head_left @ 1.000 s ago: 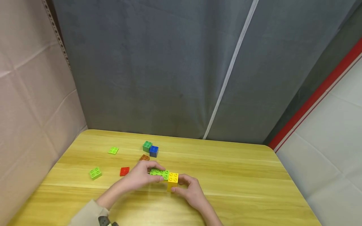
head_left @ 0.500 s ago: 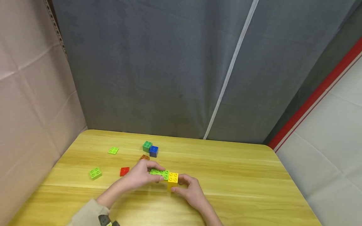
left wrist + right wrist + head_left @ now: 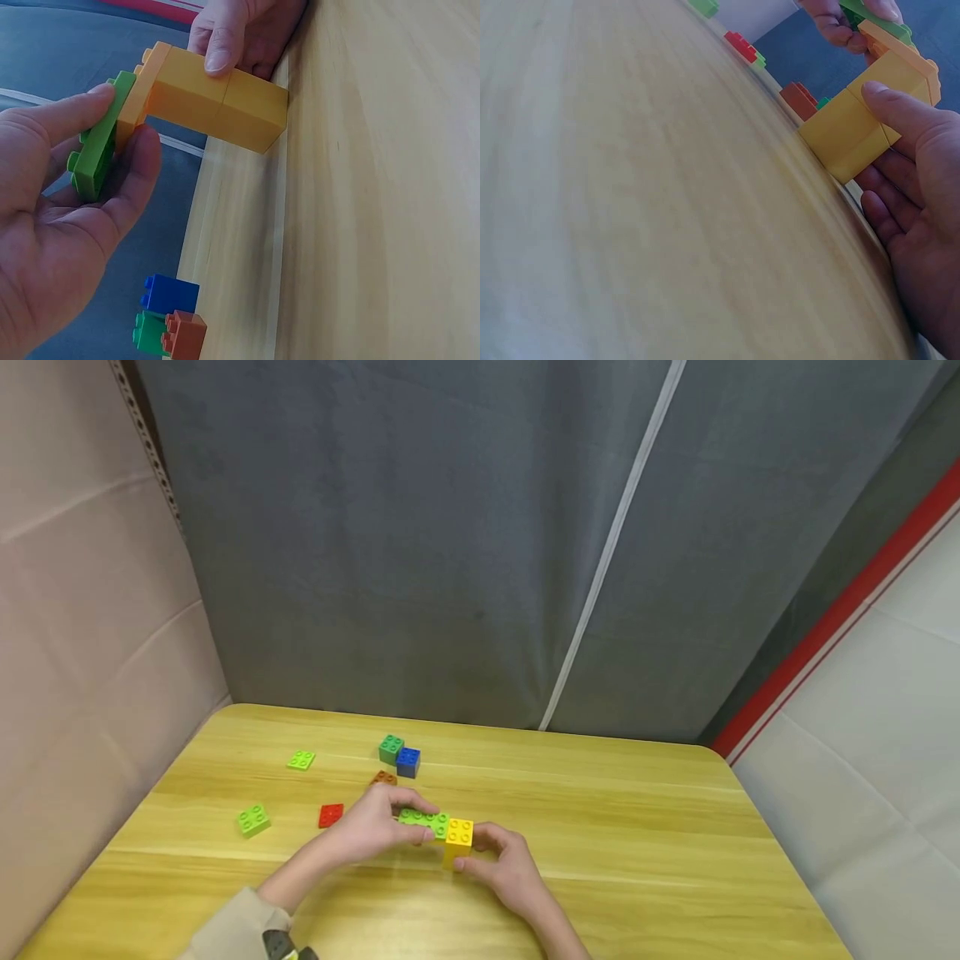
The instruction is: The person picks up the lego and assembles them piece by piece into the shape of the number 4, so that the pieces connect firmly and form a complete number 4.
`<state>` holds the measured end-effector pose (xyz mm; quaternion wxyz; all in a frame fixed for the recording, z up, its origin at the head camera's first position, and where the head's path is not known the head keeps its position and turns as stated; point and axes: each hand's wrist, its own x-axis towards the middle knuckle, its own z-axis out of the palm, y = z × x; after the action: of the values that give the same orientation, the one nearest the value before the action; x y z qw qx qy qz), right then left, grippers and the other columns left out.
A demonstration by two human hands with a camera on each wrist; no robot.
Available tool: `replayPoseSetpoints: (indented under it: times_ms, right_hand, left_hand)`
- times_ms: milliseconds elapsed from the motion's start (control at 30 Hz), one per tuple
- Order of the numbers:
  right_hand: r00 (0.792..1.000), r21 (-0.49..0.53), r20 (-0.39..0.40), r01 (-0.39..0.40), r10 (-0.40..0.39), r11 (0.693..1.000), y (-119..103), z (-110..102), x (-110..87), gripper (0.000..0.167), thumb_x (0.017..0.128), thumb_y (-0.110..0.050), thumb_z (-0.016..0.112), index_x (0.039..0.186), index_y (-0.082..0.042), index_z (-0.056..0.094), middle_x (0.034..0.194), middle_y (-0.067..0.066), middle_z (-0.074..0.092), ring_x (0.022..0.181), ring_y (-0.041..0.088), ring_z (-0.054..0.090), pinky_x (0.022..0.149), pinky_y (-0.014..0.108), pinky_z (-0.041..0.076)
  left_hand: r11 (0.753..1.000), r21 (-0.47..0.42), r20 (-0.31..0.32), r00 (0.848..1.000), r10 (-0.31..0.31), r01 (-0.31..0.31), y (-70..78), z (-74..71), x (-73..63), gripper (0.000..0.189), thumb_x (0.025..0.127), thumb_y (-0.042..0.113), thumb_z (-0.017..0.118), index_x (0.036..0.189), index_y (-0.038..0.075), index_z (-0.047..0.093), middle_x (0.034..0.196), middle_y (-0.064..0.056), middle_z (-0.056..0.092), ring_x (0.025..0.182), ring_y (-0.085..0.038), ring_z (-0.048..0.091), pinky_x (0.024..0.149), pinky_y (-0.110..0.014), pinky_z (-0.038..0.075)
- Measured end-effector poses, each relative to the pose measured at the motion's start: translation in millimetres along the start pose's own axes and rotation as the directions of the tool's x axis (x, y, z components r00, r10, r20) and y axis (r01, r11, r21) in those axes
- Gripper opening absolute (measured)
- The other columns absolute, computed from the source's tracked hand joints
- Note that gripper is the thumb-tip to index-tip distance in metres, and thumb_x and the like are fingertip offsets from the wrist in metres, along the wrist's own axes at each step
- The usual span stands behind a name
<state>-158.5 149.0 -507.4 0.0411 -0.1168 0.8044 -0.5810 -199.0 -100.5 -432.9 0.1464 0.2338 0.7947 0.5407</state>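
Two yellow bricks stand stacked on the wooden table, topped by a flat orange-yellow plate that juts out toward the left hand. My left hand pinches a long light-green building plate, which overlaps the jutting part of the orange-yellow plate; one fingertip is right under that plate. My right hand holds the yellow stack from the right, its thumb on the near side, as the right wrist view shows. The left hand partly covers the green plate in the head view.
Left of the hands lie a red plate, a light-green brick and a thin lime plate. Behind them are a brown-orange brick, a dark-green brick and a blue brick. A grey curtain hangs beyond the table.
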Motion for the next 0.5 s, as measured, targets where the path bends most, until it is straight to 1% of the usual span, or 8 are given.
replayPoseSetpoints:
  times_ms: [200, 500]
  right_hand:
    - [1.000, -0.001, -0.003, 0.004, -0.004, 1.000, 0.9, -0.6, 0.9, 0.034, 0.085, -0.022, 0.085, 0.115, -0.012, 0.074, 0.108, -0.003, 0.073, 0.103, 0.020, 0.065, 0.095, 0.038, 0.049]
    - [1.000, 0.004, -0.004, 0.004, -0.004, 1.000, 0.8, -0.7, 0.1, 0.034, 0.085, -0.022, 0.085, 0.115, -0.012, 0.074, 0.108, -0.003, 0.073, 0.103, 0.020, 0.065, 0.096, 0.039, 0.049]
  left_hand:
    - [1.000, 0.025, 0.000, 1.000, 0.011, -0.011, 1.3, 0.5, 1.2, 0.027, 0.087, 0.016, 0.083, 0.111, 0.006, 0.077, 0.105, -0.005, 0.072, 0.087, -0.021, 0.065, 0.070, -0.026, 0.057]
    - [1.000, 0.023, 0.006, 1.000, 0.006, -0.006, 2.3, 0.6, 1.6, 0.027, 0.088, 0.015, 0.083, 0.112, 0.005, 0.077, 0.106, -0.005, 0.072, 0.087, -0.021, 0.065, 0.070, -0.026, 0.057]
